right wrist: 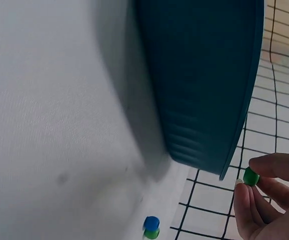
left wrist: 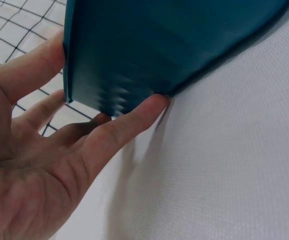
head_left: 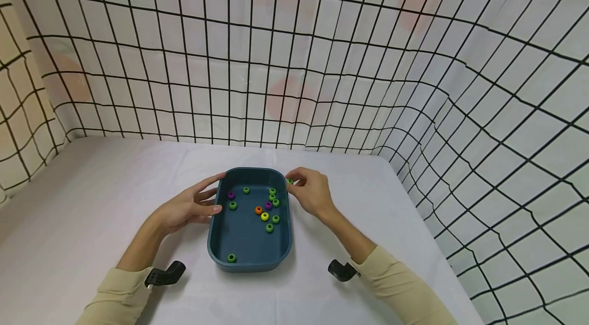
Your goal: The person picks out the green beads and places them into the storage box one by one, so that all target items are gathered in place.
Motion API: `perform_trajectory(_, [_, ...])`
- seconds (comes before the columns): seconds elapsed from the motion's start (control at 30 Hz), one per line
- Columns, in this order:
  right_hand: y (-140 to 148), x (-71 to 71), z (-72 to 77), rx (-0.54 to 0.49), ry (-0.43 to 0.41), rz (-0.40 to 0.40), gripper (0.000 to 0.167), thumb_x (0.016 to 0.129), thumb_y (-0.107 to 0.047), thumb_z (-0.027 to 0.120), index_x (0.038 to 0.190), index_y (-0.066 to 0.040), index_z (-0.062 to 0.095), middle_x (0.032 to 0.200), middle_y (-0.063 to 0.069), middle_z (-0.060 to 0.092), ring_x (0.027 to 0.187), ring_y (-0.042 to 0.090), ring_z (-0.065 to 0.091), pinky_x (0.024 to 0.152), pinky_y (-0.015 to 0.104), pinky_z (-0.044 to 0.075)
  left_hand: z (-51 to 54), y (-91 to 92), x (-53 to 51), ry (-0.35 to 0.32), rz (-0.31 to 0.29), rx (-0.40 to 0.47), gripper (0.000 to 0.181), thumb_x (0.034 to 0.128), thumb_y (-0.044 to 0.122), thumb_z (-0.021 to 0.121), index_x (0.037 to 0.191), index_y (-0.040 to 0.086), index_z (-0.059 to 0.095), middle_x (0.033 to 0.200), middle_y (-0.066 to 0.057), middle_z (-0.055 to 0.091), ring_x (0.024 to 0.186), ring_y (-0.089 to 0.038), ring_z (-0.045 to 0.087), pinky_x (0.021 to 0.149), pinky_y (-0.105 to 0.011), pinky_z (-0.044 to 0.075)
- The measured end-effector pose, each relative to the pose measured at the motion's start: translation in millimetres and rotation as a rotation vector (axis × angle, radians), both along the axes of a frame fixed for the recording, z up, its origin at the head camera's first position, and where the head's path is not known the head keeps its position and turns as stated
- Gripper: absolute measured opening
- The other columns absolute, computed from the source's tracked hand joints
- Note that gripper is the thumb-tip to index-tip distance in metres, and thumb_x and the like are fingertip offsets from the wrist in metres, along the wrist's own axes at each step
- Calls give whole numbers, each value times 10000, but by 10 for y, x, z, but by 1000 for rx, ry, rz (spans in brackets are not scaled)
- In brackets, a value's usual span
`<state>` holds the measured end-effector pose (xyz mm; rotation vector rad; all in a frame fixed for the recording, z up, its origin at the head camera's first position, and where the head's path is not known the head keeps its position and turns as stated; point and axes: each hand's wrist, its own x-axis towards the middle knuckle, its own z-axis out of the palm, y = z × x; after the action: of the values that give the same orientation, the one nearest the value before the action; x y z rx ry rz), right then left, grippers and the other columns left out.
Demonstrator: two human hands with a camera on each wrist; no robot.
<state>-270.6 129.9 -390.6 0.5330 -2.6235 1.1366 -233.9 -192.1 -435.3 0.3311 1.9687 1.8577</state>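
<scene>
A dark blue tray (head_left: 246,243) sits on the white cloth, with several green beads, two purple ones (head_left: 231,195), an orange bead (head_left: 258,210) and a yellow bead (head_left: 265,216) scattered on its floor. My left hand (head_left: 181,208) rests its spread fingers and thumb against the tray's left side; the left wrist view shows the fingertips touching the outer wall (left wrist: 134,60). By the tray's far right corner, my right hand (head_left: 314,193) pinches a green bead (right wrist: 251,176) between thumb and fingers, just outside the rim.
A blue bead (right wrist: 152,223) and a green bead (right wrist: 151,233) show beside each other at the bottom of the right wrist view. Black mesh (head_left: 276,59) over white sheeting encloses the table (head_left: 368,182) at the back and sides.
</scene>
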Motion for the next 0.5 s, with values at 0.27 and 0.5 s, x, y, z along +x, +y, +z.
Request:
perform_trajectory(0.27, [-71,88,10,-12,-37,72,163,885,-88,749,1044,-56,758,986,67,767,832,187,665,727,324,559,-6,1,-3,2,-3,3,903,958,56,677,1644,267,129,1680,-280,23,1461,-524,311,1005,-552,521])
perform_trajectory(0.5, [-122,155,-1,-3,-84,105,161,873,-87,757,1032,-59,753,944,31,768,825,153,676,768,322,573,-12,0,-8,5,-1,-1,905,957,65,683,1643,269,129,1680,-280,18,1459,-529,308,1001,-552,523])
